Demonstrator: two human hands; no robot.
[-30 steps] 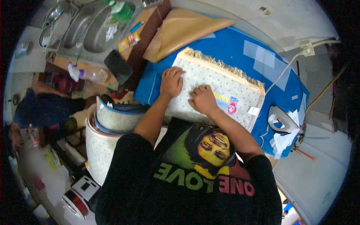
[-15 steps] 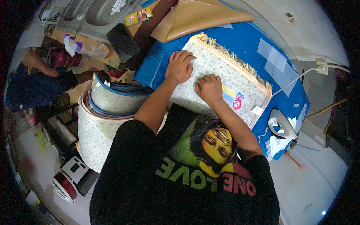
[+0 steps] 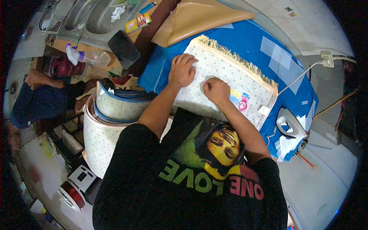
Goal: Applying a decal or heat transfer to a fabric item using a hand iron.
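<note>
A rug [image 3: 214, 57] with a white, dotted backing and a beige fringe lies underside up before me. It bears a bright printed figure [image 3: 243, 105] and a small white tag [image 3: 263, 110]. My left hand [image 3: 183, 70] rests flat on the rug's left part, fingers stretched out. On the middle of the rug, beside the printed figure, my right hand [image 3: 217, 91] is closed, thumb side toward the left hand. Its fingers hide whatever they may hold. A small pinkish spot shows on the backing near its fingertips.
A blue cloth [image 3: 251, 36] covers the work surface. An iron [image 3: 290, 124] stands at right with papers under it. Rolled rugs [image 3: 101, 138] stand at left. Behind are a folded tan sheet [image 3: 199, 19], a phone [image 3: 124, 49] and a spray bottle [image 3: 94, 57]. Another person [image 3: 46, 96] sits at left.
My right hand has shifted slightly to the right and its fingers have curled in tighter. My left hand stays in place on the rug.
</note>
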